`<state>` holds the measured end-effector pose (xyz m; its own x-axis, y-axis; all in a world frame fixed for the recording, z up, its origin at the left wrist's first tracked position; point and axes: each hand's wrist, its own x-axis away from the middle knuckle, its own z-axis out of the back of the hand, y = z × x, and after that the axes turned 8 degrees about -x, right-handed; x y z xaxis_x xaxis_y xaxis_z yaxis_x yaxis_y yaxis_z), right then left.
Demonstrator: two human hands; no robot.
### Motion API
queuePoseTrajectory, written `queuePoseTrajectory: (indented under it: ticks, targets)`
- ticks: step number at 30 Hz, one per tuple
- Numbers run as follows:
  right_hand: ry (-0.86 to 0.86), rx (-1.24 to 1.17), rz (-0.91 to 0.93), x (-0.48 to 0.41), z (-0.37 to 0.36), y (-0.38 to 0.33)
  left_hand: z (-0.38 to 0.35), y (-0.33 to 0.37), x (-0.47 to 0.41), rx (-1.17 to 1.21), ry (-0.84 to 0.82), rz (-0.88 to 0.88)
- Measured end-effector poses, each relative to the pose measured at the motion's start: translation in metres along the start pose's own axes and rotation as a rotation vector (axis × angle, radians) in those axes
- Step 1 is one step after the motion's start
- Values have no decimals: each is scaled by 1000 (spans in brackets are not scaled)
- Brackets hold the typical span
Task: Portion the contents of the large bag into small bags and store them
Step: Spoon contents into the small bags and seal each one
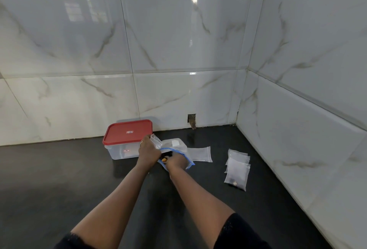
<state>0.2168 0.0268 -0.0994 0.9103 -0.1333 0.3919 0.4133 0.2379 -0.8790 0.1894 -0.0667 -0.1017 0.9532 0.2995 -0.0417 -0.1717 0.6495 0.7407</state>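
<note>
Fingers of left hand (148, 152) curled round a small bag (156, 141), pinching it upright above the mouth of the big bag (175, 154). Fingers of right hand (177, 161) pushed down into that blue-rimmed mouth, hidden by the plastic and the back of the hand; whether spread or closed on anything cannot be told. Something orange and dark (164, 159) showing just between the two hands, inside the big bag. Left of the left fingers and touching close behind them, a clear box (121, 150) with a red lid (128, 131) pressed on. Right of the right fingers, past the big bag's far edge, an empty flat bag (200, 154) lying on the dark counter (59, 179). Further right, well apart from both hands, a small overlapping stack of filled bags (237, 169), the nearest one with dark contents at its lower end. Beyond the fingers, glossy marble-look tiles (178, 40), with a small rough notch (191, 121) low in the wall. Both forearms bare, stretched forward and converging at the big bag, dark sleeves (238, 232) at the elbows. Left wrist raised and bent, right wrist angled downward.
</note>
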Motion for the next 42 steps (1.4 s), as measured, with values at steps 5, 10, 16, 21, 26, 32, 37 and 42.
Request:
queuePoseTrajectory:
  ticks: [5, 10, 16, 21, 26, 32, 37, 42]
  targets:
    - [152, -108, -26, -1, 8, -3, -5, 5, 0, 15, 25, -13]
    - [291, -125, -66, -12, 19, -11, -9, 14, 0, 39, 18, -15]
    - [302, -13, 13, -17, 44, -14, -16, 20, -2, 39, -13, -38]
    - [289, 63, 23, -18, 54, 1, -24, 21, 2, -14, -67, -54]
    - [319, -46, -43, -18, 64, 8, -31, 12, 3, -19, -94, -76]
    - [311, -184, -81, -18, 79, 9, -31, 7, 9, -4, -120, -96]
    - [297, -101, -87, -18, 93, 6, -34, 9, 16, 41, -111, -125]
    - [211, 49, -67, -22, 115, -2, -36, 12, 19, 62, -72, -147]
